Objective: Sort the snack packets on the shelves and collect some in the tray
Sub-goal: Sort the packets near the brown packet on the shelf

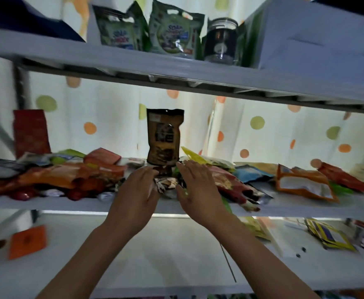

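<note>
Now, step in hand: I judge I am gathering the loose snack packets [168, 186] at the middle of the middle shelf [73, 205], ahead of sorting them.
Left hand [137, 190]: fingers straight and relaxed, holding nothing, fingertips at the 9 o'clock side of the small crumpled packets.
Right hand [196, 190]: fingers straight and spread, palm down, resting on the packets at their 3 o'clock side; nothing gripped.
Brown pouch [164, 137]: upright at 12 o'clock from my hands, base just beyond the fingertips; I judge it top-heavy and easy to tip.
Left heap [73, 180]: orange and red packets lying flat, stretching toward 9 o'clock.
Right heap [304, 182]: orange, blue and red packets lying flat toward 3 o'clock.
Tray: I cannot see it in this view, so collecting must wait.
Upper shelf [133, 59]: soap pouches [172, 31] and a jar [221, 39] at 12 o'clock, not snacks; I leave them.
How to do it well: I would close both palms inward slowly, scooping low along the shelf, keeping fingertips short of the pouch base.
Risk: packets near the front edge at 6 o'clock may slide off if pushed.
</note>
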Demonstrator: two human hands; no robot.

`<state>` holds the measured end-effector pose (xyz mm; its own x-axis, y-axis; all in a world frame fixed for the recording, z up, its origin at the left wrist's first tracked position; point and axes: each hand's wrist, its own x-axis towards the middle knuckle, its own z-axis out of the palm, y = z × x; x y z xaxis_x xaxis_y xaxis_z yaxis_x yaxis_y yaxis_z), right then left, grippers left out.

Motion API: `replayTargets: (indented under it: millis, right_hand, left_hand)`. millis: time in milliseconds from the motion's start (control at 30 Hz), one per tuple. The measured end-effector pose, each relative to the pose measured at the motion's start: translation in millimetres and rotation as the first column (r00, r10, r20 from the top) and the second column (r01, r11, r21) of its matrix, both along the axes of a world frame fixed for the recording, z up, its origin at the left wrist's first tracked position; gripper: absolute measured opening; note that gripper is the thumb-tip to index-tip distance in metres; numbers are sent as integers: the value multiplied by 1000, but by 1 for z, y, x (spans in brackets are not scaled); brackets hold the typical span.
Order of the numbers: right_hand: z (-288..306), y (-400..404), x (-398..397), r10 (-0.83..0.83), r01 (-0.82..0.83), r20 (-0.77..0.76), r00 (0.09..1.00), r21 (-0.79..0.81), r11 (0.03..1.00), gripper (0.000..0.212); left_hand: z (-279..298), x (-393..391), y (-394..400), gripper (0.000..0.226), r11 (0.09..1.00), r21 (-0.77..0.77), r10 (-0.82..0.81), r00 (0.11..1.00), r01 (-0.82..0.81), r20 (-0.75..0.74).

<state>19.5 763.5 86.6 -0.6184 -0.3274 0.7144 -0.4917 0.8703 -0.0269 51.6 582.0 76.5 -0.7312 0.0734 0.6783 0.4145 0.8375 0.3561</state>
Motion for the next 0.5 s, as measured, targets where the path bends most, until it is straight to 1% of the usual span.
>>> replayTargets:
  millis: [67,233,367,500]
  right_hand:
    - [5,-3,-14,14,-15,30,999,24,1000,56]
    - [24,-2,-57,59,-69,157,986,61,996,59]
    - [32,-8,-100,85,-106,194,977,100,989,58]
    - [38,-17,-144,106,-157,305,947,148,976,59]
  left_hand:
    - [0,-13,-13,49,999,11,38,998,-39,46]
    - [4,-42,-23,44,996,53,70,992,-76,105]
    - [11,-67,-19,43,995,16,97,988,-100,119]
    - [25,-96,-28,41,990,-36,143,982,-140,122]
